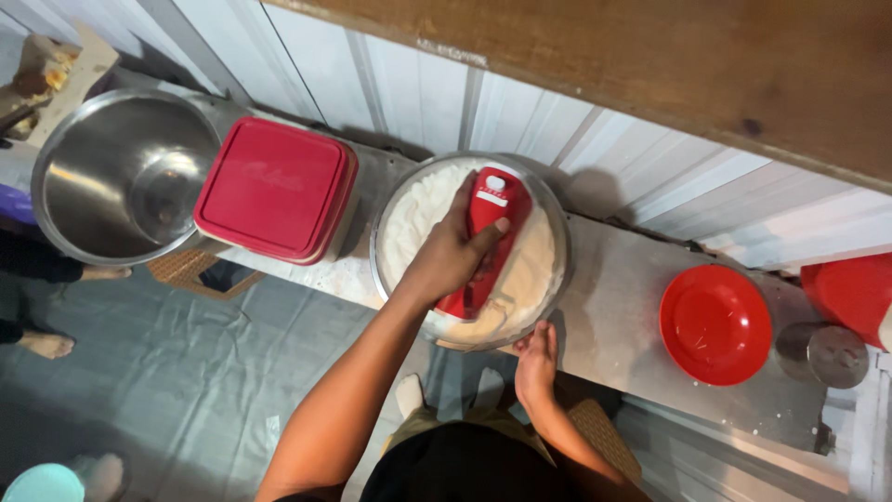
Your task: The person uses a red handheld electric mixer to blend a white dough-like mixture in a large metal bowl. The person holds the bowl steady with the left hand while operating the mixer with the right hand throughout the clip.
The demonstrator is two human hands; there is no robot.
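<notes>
Head view, looking straight down on a narrow metal counter (pixel 632 307). We take the steel mixing bowl (pixel 556 209) as our landmark; it sits at the middle of the counter and is filled with white whipped cream (pixel 418 214). Our left hand (pixel 451 251) is clamped around the handle of a red hand mixer (pixel 488 209), held upright over the bowl's centre with the thumb lying along its top; the beaters are hidden beneath the mixer body, so we cannot tell how deep they sit. Our right hand (pixel 537 358) grips the near rim of the bowl, fingers closed on its edge, steadying it.

To the left of the bowl, just beside it, stands a square container with a red lid (pixel 276 189); farther left lies an empty steel bowl (pixel 121 177). To the right of the bowl, well apart, rests a red plate (pixel 715 323), and beyond it a small steel cup (pixel 832 353).

We judge the step in hand to be whipping, well advanced, since the cream shows soft ridges. The next move, in our judgement, calls for keeping the bowl firmly braced while the mixer travels round the bowl's wall, without tilting it toward the rim.
</notes>
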